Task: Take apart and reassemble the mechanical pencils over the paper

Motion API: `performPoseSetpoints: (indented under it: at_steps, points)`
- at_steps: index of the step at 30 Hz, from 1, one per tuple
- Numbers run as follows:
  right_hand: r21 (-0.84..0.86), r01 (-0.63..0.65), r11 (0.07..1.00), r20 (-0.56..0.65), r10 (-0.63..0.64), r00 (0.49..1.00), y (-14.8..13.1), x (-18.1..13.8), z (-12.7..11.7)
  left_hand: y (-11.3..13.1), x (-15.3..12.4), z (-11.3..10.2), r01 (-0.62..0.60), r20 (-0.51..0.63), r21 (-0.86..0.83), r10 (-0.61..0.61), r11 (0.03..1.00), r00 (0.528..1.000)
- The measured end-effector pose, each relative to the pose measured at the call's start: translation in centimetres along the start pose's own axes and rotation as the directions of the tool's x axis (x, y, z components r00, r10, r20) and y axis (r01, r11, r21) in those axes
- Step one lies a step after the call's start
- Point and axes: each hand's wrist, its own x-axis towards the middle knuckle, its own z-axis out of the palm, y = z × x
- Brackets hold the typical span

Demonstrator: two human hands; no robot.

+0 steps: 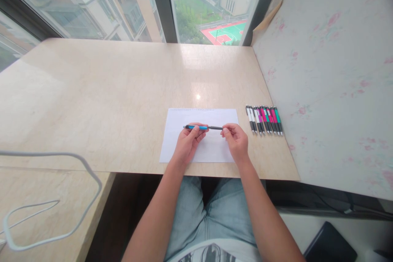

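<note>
A blue pen with a black grip (202, 127) lies level between my two hands, above a sheet of white paper (202, 147). The fingers and thumb of my left hand (190, 139) close around its blue barrel, with the clicker end pointing left. At the other end, my right hand (237, 139) pinches the tip, and the fingertips cover it. Right of the paper, several pens (264, 119) lie side by side in a row, with white, purple, pink and green barrels and black grips.
The beige tabletop (123, 102) reaches back to the window (215, 12). A wall with a pink floral pattern (334, 77) borders the right side. At the lower left, a white cable (92, 172) loops over a second surface. A dark object (330, 243) sits low at the right.
</note>
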Motion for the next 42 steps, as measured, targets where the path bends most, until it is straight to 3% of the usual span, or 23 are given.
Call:
performPoseSetpoints:
  at_steps: [17,22,33,42]
  points:
    - [0.121,-0.014,0.993,-0.038,0.018,0.999,-0.5,0.1,-0.4,0.1,0.2,-0.5,0.011,-0.008,-0.059,-0.012,0.998,1.0]
    - [0.192,0.006,0.981,-0.114,0.016,0.993,-0.4,0.6,-0.7,0.1,0.2,-0.7,0.015,-0.025,-0.119,-0.018,0.993,1.0]
    - [0.151,0.022,0.988,-0.216,0.011,0.976,-1.8,0.8,-2.8,0.5,0.3,-0.9,0.033,-0.064,-0.332,-0.057,0.943,0.996]
    - [-0.013,-0.13,0.991,-0.238,0.124,0.963,-1.2,0.3,-2.6,0.9,0.3,-1.1,-0.003,-0.096,-0.376,-0.036,0.927,0.995]
